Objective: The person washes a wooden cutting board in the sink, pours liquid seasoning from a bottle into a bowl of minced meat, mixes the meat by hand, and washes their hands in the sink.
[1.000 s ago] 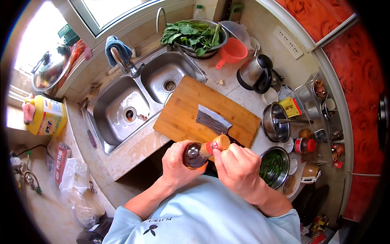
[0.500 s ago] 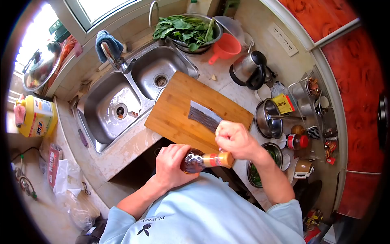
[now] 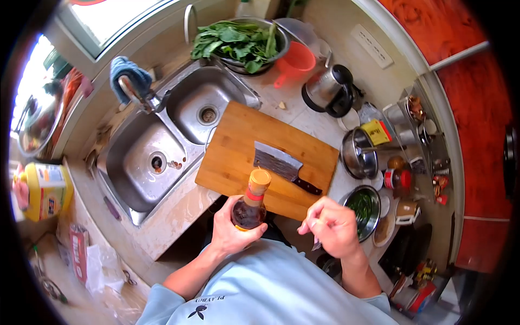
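My left hand (image 3: 230, 230) is wrapped round a dark glass bottle (image 3: 249, 215) with an orange-yellow cap (image 3: 260, 177) and a red band on its neck. The bottle leans a little, cap towards the board. To its right, my right hand (image 3: 331, 227) is closed in a pinch, apart from the bottle. A small, thin, pale scrap (image 3: 317, 245) hangs below those fingers, too blurred to name. Beyond both hands, a cleaver (image 3: 279, 162) with a dark handle lies flat on the wooden cutting board (image 3: 233, 146).
Left of the board is a double steel sink (image 3: 138, 176); leafy greens (image 3: 238, 43) fill a bowl behind it. A red funnel (image 3: 295, 60), an electric kettle (image 3: 329, 91), a steel pot (image 3: 358, 157) and a bowl of cut greens (image 3: 364, 211) stand along the counter.
The bottle has swung more upright, its cap now pointing away from me. My right hand has left the bottle's cap and dropped lower, uncovering the cleaver's handle.
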### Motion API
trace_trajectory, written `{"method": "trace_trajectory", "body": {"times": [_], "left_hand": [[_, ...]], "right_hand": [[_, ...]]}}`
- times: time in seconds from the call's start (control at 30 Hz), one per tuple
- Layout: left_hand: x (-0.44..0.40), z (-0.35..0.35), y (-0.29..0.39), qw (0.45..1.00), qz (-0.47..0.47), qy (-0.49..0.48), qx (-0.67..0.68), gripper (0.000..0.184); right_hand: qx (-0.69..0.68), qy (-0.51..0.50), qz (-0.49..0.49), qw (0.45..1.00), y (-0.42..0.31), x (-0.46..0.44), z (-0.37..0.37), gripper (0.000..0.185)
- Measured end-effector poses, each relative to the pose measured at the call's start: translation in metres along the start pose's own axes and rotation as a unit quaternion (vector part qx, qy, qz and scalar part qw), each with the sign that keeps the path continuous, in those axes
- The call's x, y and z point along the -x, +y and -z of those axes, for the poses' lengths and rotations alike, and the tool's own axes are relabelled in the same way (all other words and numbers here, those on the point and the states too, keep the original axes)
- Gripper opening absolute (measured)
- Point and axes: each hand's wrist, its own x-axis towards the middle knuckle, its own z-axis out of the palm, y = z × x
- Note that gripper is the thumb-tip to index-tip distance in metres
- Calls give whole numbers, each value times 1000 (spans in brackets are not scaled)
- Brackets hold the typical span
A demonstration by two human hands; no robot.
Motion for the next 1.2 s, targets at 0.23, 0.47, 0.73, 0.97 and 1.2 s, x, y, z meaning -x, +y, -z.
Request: {"method": "trace_trajectory", "body": {"times": [0.23, 0.47, 0.73, 0.97, 1.2], "left_hand": [[-18, -7, -13, 967, 26, -247, 52, 60], [16, -62, 10, 957, -13, -288, -18, 63], [84, -171, -5, 911, 6, -402, -93, 73], [77, -223, -14, 842, 45, -536, -35, 74], [30, -253, -7, 724, 156, -671, 25, 63]], "right_hand": [[-236, 54, -60, 968, -1, -3, -24, 23], [-253, 125, 15, 959, 10, 63, -1, 48], [16, 166, 145, 975, 17, 194, 93, 38], [80, 277, 195, 938, 27, 245, 117, 25], [92, 400, 153, 899, 20, 249, 105, 19]]}}
